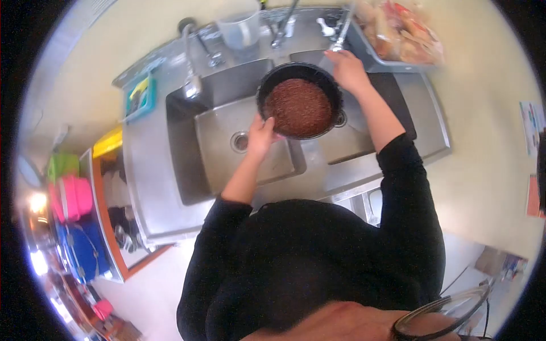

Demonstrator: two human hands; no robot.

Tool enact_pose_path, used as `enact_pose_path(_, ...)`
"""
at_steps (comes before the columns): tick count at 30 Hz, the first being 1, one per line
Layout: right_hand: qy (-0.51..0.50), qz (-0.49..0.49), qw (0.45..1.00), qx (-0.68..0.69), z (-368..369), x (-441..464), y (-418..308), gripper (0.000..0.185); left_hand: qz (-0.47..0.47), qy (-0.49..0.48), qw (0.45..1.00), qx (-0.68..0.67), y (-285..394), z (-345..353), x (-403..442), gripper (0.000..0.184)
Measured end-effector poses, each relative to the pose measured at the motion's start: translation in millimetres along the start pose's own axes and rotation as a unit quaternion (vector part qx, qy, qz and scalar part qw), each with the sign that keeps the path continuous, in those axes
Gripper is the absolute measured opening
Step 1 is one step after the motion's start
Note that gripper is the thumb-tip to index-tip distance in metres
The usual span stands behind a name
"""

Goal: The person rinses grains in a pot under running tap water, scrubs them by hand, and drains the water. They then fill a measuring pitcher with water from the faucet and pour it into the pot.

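A round black pot (263, 102) is held over the divider between two steel sink basins, tilted so that its inside shows. Small reddish-brown grains or beans (300, 107) fill much of it; their exact kind is hard to tell. My left hand (263, 134) grips the pot's lower left rim, thumb on the edge and fingers underneath. Beside the pot's upper right edge, my right hand (348, 69) has its fingers closed at the lower end of a ribbed metal faucet hose (343, 33). The fingertips there are partly blurred.
The left basin (219, 162) has a drain (239, 141). A sprayer faucet (192, 85) hangs over its back left corner. Behind stands a clear plastic pitcher (239, 28). A teal tray (139, 96) sits at left; a grey bin (369, 51) holds bagged food (401, 31) at right.
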State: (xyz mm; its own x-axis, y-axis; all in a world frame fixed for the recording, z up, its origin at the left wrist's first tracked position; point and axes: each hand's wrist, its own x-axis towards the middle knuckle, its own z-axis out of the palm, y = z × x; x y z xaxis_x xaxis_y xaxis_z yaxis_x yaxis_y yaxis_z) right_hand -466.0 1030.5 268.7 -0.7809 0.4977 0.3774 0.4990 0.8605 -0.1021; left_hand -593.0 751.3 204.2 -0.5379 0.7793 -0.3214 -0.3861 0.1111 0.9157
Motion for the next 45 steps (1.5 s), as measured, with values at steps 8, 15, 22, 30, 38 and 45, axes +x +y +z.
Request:
enact_pose_path(8, -0.07, 0.09, 0.951, 0.287, -8.1, -29.7, -57.7, 0.023, 0.006, 0.008, 1.0, 0.012, -8.3, 25.9, 9.6, 0.026)
enact_pose_path(15, -0.239, 0.349, 0.899, 0.114, 54.6, -26.2, -69.4, 0.059, -0.002, -0.004, 0.999, 0.054, -21.8, 32.1, 37.1, 0.037)
enact_pose_path(22, -0.388, 0.15, 0.892, 0.176, 90.2, -13.1, -73.5, 0.045, 0.026, 0.001, 0.993, 0.118, -6.7, 34.1, 33.2, 0.039)
enact_pose_path(30, -0.218, 0.265, 0.932, 0.12, 79.5, -12.9, -63.1, 0.037, 0.025, 0.006, 0.992, 0.121, -11.0, 28.0, 31.7, 0.044)
enact_pose_path(38, -0.435, 0.016, 0.869, 0.235, 91.7, 0.2, -73.4, 0.062, 0.061, 0.044, 0.995, 0.06, -17.4, 34.4, 34.3, 0.038)
enact_pose_path(45, -0.325, 0.182, 0.922, 0.105, 64.3, 2.2, -37.5, 0.044, 0.094, 0.022, 0.994, 0.048, -11.6, 38.2, 31.4, 0.038)
